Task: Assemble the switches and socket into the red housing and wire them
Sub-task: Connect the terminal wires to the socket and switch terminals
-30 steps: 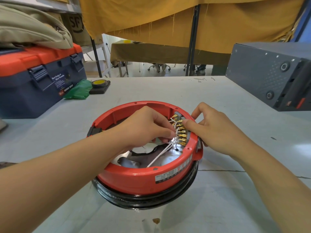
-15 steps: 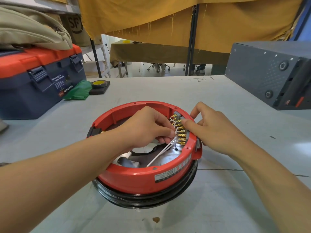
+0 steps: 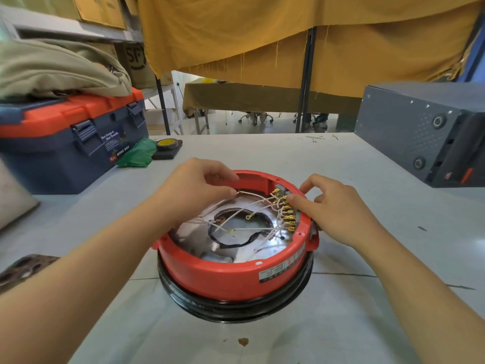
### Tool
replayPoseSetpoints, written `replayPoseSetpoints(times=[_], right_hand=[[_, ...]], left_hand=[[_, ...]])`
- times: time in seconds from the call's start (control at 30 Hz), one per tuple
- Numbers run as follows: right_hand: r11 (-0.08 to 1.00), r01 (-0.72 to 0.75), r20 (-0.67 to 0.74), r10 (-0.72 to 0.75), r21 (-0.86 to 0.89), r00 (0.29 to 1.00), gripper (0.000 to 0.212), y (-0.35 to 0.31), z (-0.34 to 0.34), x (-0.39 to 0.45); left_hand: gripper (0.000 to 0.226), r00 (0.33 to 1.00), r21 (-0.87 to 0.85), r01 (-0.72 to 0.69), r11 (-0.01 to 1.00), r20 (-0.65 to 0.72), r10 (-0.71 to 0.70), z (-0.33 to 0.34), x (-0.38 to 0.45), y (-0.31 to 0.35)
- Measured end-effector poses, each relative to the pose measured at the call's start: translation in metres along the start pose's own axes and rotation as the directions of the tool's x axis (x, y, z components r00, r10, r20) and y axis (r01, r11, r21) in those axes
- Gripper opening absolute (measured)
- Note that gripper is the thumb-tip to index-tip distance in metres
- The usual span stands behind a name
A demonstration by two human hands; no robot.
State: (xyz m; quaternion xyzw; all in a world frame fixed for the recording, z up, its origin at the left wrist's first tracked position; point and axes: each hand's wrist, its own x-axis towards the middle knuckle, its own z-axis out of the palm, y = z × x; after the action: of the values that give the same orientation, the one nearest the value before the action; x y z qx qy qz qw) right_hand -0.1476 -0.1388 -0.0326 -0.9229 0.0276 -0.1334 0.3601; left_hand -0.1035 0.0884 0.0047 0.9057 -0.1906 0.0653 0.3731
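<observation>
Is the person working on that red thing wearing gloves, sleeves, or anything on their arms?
No gloves: the left hand and the right hand are both bare. Both forearms are uncovered as far as the picture shows, with no sleeve edge in view. No watch, ring or bracelet shows on either wrist or on the visible fingers.

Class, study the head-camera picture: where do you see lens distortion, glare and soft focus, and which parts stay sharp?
Head view: wide-angle bending curves the table edge and stretches the forearms at the corners; glare shines off the metal plate inside the red housing; the left hand pinching a white wire and the right hand look slightly soft; the toolbox reads fairly sharp.
</observation>
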Motion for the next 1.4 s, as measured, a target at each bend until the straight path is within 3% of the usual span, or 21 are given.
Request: replayPoseSetpoints(times=[0.07,0.13,0.23,0.3,0.43,0.57,0.7,0.87,0.93,1.07,1.13,1.23,1.4], right_hand=[[1.000,0.014,-0.035,-0.015,-0.011,0.999,0.028,0.002,-0.002,0.001],[0.999,0.032,-0.058,-0.031,0.007,0.998,0.027,0.002,-0.003,0.001],[0.999,0.021,-0.067,-0.018,0.044,0.998,0.024,0.004,-0.002,0.002],[0.997,-0.040,-0.023,0.042,0.073,0.999,0.034,0.007,-0.002,0.003],[0.978,-0.171,0.112,0.157,0.121,0.981,0.048,0.011,0.002,0.004],[0.912,-0.276,0.211,0.218,0.304,0.953,0.049,0.010,0.003,0.002],[0.795,-0.222,0.169,0.152,0.564,0.974,0.053,0.004,0.001,0.002],[0.689,-0.154,0.131,0.085,0.708,0.988,0.094,-0.002,-0.003,0.004],[0.655,-0.161,0.140,0.084,0.738,0.987,0.090,-0.006,-0.006,0.003],[0.612,-0.105,0.055,0.099,0.784,0.994,0.055,-0.016,-0.013,0.005],[0.583,-0.014,-0.050,0.093,0.812,0.994,0.046,-0.024,-0.019,0.006],[0.628,0.161,-0.196,-0.014,0.761,0.980,0.056,-0.039,-0.029,0.005],[0.824,0.417,-0.245,-0.345,0.383,0.906,0.087,-0.061,-0.044,-0.008]], left_hand=[[0.027,0.998,0.176,0.037,0.984,-0.052,-0.028,-0.008,-0.001,-0.009],[0.040,0.995,0.305,0.101,0.947,-0.012,-0.102,-0.012,-0.004,-0.017],[0.040,0.980,0.317,0.148,0.937,0.082,-0.182,-0.009,-0.009,-0.024],[0.036,0.979,0.305,0.183,0.935,0.035,-0.203,-0.006,-0.010,-0.026],[0.039,0.950,0.201,0.311,0.929,-0.099,-0.296,-0.001,-0.012,-0.027],[0.046,0.921,-0.003,0.345,0.939,-0.191,-0.339,0.001,-0.016,-0.032],[0.043,0.898,-0.158,0.290,0.944,-0.296,-0.326,-0.004,-0.017,-0.033],[0.046,0.863,-0.318,0.170,0.933,-0.409,-0.297,-0.004,-0.016,-0.024],[0.046,0.842,-0.373,0.111,0.921,-0.457,-0.286,0.000,-0.016,-0.019],[0.042,0.788,-0.475,0.026,0.880,-0.532,-0.311,0.012,-0.019,-0.012],[0.048,0.804,-0.569,-0.027,0.822,-0.501,-0.321,0.017,-0.021,-0.011],[0.053,0.853,-0.653,-0.047,0.756,-0.420,-0.310,0.012,-0.024,-0.009],[0.044,0.932,-0.745,0.145,0.651,-0.118,-0.342,-0.011,-0.027,-0.006]])
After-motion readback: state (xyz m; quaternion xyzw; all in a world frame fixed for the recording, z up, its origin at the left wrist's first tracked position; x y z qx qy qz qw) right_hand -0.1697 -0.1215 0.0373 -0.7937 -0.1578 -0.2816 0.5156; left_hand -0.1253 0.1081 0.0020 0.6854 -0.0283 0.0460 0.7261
